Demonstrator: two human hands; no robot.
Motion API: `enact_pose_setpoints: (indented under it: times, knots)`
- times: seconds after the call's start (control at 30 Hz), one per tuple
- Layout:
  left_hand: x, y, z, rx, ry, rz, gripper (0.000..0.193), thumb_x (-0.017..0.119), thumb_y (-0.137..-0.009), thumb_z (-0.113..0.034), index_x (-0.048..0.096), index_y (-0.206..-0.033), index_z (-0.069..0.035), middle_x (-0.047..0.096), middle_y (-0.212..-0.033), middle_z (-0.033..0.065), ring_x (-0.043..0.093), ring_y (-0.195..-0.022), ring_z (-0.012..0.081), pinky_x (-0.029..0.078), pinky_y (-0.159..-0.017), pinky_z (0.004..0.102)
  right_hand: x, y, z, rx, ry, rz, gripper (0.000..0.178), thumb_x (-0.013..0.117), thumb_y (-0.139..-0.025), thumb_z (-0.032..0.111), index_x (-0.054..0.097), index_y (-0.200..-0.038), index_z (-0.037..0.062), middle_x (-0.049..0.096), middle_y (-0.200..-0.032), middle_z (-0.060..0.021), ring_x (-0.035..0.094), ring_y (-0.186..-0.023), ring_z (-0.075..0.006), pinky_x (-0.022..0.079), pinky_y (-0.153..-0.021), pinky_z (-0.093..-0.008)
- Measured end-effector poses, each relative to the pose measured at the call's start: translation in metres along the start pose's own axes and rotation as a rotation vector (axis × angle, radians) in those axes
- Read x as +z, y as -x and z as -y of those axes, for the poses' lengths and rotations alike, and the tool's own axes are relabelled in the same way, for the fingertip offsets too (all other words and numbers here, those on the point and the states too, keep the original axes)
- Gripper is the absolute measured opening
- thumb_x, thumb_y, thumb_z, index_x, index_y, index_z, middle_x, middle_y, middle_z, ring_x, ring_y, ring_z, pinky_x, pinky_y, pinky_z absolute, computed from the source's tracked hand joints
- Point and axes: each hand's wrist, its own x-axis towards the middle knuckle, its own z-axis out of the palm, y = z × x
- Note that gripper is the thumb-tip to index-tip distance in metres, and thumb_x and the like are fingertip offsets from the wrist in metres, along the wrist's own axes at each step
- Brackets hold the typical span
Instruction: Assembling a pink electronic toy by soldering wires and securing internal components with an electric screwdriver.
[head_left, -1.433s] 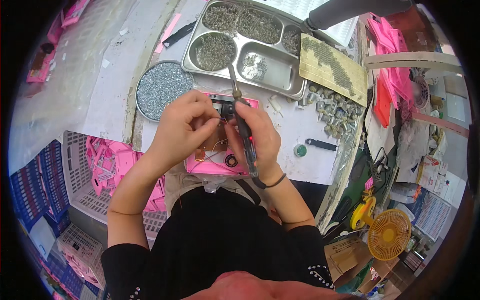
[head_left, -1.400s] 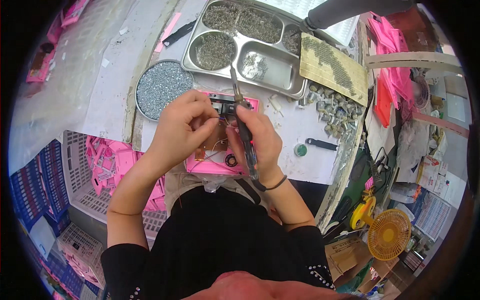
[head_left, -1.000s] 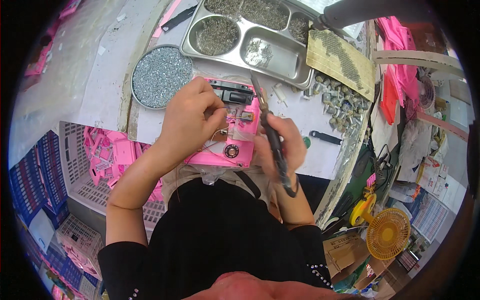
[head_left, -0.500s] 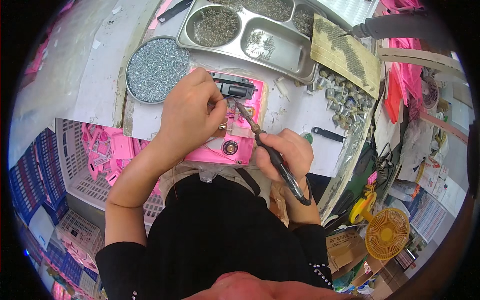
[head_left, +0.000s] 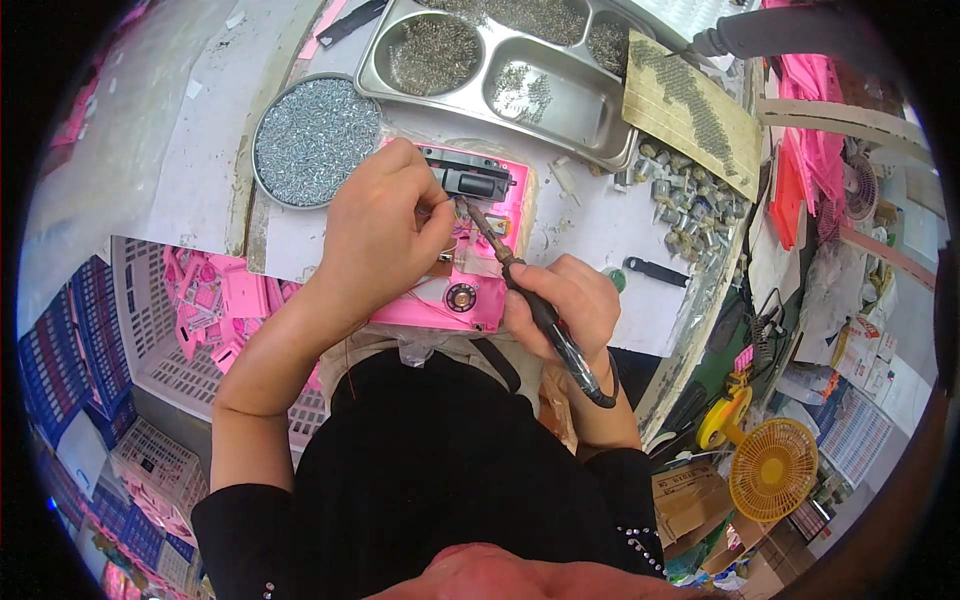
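A pink plastic housing [head_left: 484, 307] lies open before me, with a black mechanism [head_left: 478, 180] along its far side and a small round speaker [head_left: 461, 297] near its lower edge. Thin wires run across it. My left hand [head_left: 385, 215] is closed in a pinch over the housing's left part; what its fingertips hold is too small to make out. In my right hand [head_left: 570, 305] is a soldering iron [head_left: 545, 320], gripped by its black handle. Its tip points up and left to a spot beside the left fingertips, just below the black mechanism.
Left of the far side stands a round dish of small screws [head_left: 315, 140]. Behind is a metal compartment tray [head_left: 560, 125] with small parts. Several small metal motors [head_left: 690, 205] lie at right, by a parts-covered board [head_left: 700, 110]. A basket [head_left: 150, 340] holds pink pieces; a yellow fan [head_left: 775, 468] stands low right.
The soldering iron and my right hand have shifted slightly up and to the left, the tip nearer my left fingertips. My left hand stays almost where it was.
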Motion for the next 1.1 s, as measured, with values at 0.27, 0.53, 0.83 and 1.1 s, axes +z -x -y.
enact_pose_setpoints:
  times: [0.27, 0.53, 0.83, 1.1]
  knots:
    - [0.002, 0.002, 0.001, -0.022, 0.012, -0.026, 0.013, 0.073, -0.076, -0.005, 0.061, -0.071, -0.003, 0.056, -0.078, 0.0103, 0.060, -0.072, 0.0308, 0.047, -0.064, 0.0424, 0.000, 0.000, -0.001, -0.025, 0.036, 0.022, 0.036, 0.082, -0.066, -0.002, 0.074, -0.101, 0.0057, 0.055, -0.064, -0.0032, 0.053, -0.052, -0.0204, 0.041, -0.048, -0.0310]
    - [0.003, 0.002, -0.001, -0.045, 0.011, -0.027, 0.012, 0.073, -0.077, -0.005, 0.062, -0.072, -0.003, 0.056, -0.078, 0.0102, 0.060, -0.072, 0.0307, 0.047, -0.064, 0.0424, -0.008, 0.000, -0.001, -0.021, -0.003, 0.060, 0.035, 0.083, -0.065, -0.001, 0.075, -0.098, 0.0059, 0.056, -0.065, -0.0030, 0.054, -0.053, -0.0200, 0.041, -0.048, -0.0308]
    - [0.003, 0.002, -0.001, -0.052, 0.012, -0.029, 0.012, 0.073, -0.077, -0.005, 0.062, -0.071, -0.003, 0.056, -0.078, 0.0103, 0.060, -0.072, 0.0305, 0.047, -0.064, 0.0422, -0.012, 0.004, -0.005, -0.018, 0.002, 0.052, 0.028, 0.081, -0.073, 0.007, 0.073, -0.100, 0.0050, 0.059, -0.065, -0.0051, 0.055, -0.051, -0.0213, 0.039, -0.046, -0.0325]
    - [0.003, 0.002, -0.001, -0.061, 0.016, -0.034, 0.012, 0.074, -0.076, -0.005, 0.063, -0.072, -0.003, 0.057, -0.078, 0.0102, 0.060, -0.072, 0.0300, 0.048, -0.065, 0.0418, -0.016, 0.003, -0.006, -0.022, 0.010, 0.073, 0.028, 0.080, -0.073, 0.006, 0.073, -0.100, 0.0042, 0.059, -0.064, -0.0056, 0.054, -0.051, -0.0213, 0.039, -0.046, -0.0320]
